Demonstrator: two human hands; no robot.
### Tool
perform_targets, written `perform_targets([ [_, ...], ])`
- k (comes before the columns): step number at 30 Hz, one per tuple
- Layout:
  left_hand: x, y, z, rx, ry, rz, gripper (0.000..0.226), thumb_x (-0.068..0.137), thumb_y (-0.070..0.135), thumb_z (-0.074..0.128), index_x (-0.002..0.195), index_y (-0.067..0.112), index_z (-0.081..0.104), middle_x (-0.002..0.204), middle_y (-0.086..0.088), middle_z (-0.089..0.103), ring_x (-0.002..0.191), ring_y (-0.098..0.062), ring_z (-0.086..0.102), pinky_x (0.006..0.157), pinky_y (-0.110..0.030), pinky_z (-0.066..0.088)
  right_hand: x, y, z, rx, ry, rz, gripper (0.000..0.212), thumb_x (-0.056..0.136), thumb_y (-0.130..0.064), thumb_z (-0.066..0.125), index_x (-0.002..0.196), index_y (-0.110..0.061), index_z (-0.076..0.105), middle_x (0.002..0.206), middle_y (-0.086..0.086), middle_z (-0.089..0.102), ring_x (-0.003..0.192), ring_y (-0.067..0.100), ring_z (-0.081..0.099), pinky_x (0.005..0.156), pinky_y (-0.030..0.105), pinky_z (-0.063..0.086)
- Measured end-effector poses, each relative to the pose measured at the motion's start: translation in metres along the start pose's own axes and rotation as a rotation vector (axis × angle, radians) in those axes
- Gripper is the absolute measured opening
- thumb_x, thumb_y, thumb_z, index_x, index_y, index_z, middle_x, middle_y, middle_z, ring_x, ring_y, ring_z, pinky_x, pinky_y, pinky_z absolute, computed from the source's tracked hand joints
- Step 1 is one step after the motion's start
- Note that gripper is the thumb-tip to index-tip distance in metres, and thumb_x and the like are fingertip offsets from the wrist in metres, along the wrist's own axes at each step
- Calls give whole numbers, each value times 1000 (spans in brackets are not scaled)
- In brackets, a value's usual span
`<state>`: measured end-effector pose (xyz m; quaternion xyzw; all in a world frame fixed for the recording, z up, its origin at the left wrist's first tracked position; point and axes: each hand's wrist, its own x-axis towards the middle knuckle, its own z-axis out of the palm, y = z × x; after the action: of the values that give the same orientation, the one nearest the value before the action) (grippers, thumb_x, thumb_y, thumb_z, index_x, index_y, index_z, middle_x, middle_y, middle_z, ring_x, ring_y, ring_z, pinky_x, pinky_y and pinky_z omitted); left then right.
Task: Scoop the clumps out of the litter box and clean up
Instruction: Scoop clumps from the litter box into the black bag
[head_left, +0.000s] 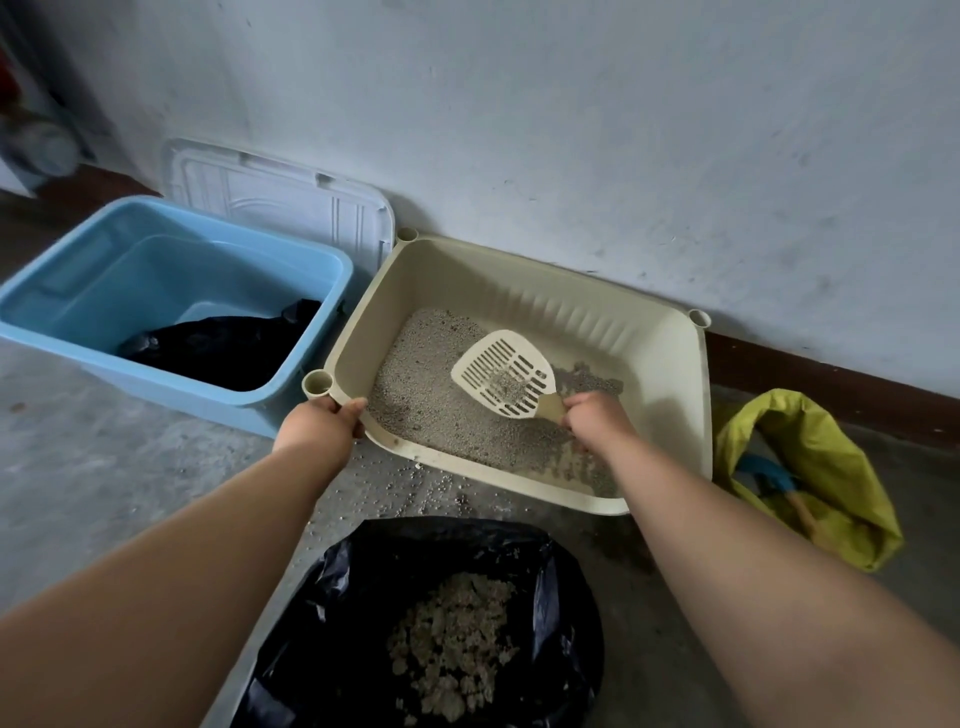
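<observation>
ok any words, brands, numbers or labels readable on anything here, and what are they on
No readable text anywhere in this view.
litter box: plain cream plastic, no marking shows.
scoop: no marking shows.
white lid: raised lines only, no letters.
blue tub, black bag with the clumps, yellow bag: no print visible.

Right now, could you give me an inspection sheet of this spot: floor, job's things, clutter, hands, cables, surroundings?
Surface: concrete floor, litter grains scattered before the litter box.
Job's things: cream litter box, thin litter; slotted scoop holding some litter; black bag holding clumps.
Clutter: blue tub, white lid leaning on wall, yellow bag.
Hands: left hand grips box corner; right hand grips scoop handle.
Cables: nothing seen.
Surroundings: scuffed pale wall, dark skirting.
</observation>
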<state>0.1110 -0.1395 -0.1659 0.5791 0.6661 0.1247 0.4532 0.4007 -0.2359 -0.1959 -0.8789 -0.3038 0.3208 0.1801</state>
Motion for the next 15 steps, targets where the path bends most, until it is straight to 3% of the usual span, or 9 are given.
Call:
perform_targets([
  [6,0,2,0,43,8,0,36,97,37,48,71,15,60,92,-9,72,84,-27,63,81,-36,50,-2,-2,-6,-31,-10,-24,32,86,-4,52,111,-14,69,93,2,66,66,17,53,62,29,44],
  [10,1,1,0,17,6,2,35,97,37,49,72,15,60,92,-10,72,80,-26,61,81,-37,50,-4,-3,-3,-37,-12,-44,30,87,-4,53,109,-15,70,92,1,67,60,16,51,58,28,41],
  [13,-1,1,0,-3,1,0,34,97,36,49,73,14,59,93,-11,72,78,-27,60,81,-38,50,-5,-7,-3,-95,-21,-63,28,84,-4,53,104,-12,71,97,7,70,69,21,57,64,31,44],
  [15,-2,1,-1,-1,-3,0,33,97,36,49,79,12,62,95,-12,71,81,-28,62,83,-40,50,-8,-16,-8,-246,-24,-117,29,82,-6,51,99,-16,73,100,6,71,79,22,63,76,31,50],
])
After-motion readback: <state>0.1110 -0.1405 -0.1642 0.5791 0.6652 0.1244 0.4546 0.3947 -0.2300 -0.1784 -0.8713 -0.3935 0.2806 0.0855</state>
